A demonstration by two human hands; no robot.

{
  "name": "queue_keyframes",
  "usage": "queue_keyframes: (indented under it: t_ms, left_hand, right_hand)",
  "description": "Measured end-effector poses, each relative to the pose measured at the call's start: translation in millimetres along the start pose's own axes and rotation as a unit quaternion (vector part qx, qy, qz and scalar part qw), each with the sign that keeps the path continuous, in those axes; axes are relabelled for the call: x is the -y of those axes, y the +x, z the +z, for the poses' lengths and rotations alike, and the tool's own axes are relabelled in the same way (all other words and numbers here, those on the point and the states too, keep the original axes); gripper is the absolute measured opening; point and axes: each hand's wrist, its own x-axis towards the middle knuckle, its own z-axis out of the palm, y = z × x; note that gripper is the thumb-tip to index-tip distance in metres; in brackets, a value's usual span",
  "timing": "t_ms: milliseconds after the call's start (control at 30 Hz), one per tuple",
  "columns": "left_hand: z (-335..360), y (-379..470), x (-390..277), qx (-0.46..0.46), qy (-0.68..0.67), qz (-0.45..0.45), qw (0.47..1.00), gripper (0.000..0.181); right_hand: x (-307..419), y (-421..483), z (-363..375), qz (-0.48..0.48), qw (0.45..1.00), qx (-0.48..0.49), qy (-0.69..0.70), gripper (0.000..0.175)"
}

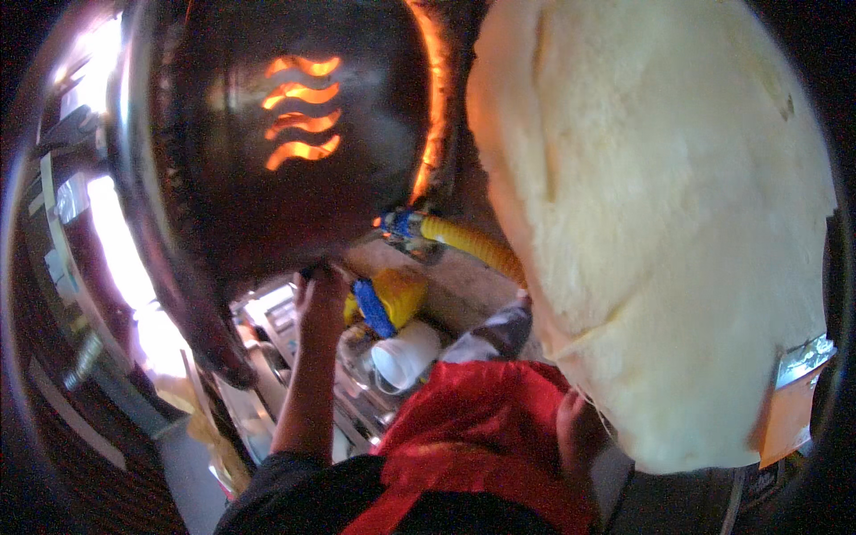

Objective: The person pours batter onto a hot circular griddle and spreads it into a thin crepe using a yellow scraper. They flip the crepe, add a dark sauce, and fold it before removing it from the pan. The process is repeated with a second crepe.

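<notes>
My left hand point(324, 286) reaches up to the lower edge of a dark metal stove drum point(221, 200), which has several wavy slots glowing orange. Its fingers are partly hidden there, so their grip is unclear. At right, a large pale sheet point(675, 234), which looks like thin dough, hangs with folds and uneven edges. My right hand point(576, 421) is at the sheet's lower left edge, beside the red apron point(481, 414). Part of this hand is hidden or blurred. What supports the sheet cannot be seen.
Flame glows along the drum's right rim. A yellow corrugated hose point(471, 244) runs from a blue fitting point(401, 224) behind the sheet. Below lie a white bucket point(404, 358), a blue object point(374, 307) and a yellow container point(401, 294). Another person's grey sleeve point(491, 334) is near the hose.
</notes>
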Motion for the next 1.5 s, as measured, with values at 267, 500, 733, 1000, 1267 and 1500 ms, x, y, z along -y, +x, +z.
queue_keyframes:
  t_ms: [267, 500, 733, 1000, 1267, 1500]
  left_hand:
    - [53, -3, 34, -0.021, 0.397, 0.146, 0.906, 0.028]
    - [67, -5, 49, -0.034, 0.468, 0.179, 0.865, 0.023]
    - [77, 0, 55, -0.119, 0.538, 0.215, 0.806, 0.014]
    - [54, 4, 59, -0.083, 0.521, 0.303, 0.794, 0.019]
    - [46, 3, 61, -0.064, 0.537, 0.303, 0.784, 0.023]
    - [38, 8, 58, -0.016, 0.78, 0.32, 0.537, 0.024]
  right_hand:
    - [13, 47, 39, -0.011, 1.0, -0.008, 0.028, 0.015]
    - [23, 108, 83, -0.027, 0.998, -0.022, 0.051, 0.015]
    - [23, 140, 118, -0.031, 0.997, -0.032, 0.059, 0.014]
    - [31, 171, 137, -0.036, 0.995, -0.061, 0.072, 0.014]
    - [43, 193, 163, -0.035, 0.993, -0.07, 0.091, 0.013]
    - [18, 195, 149, -0.024, 0.991, -0.076, 0.106, 0.013]
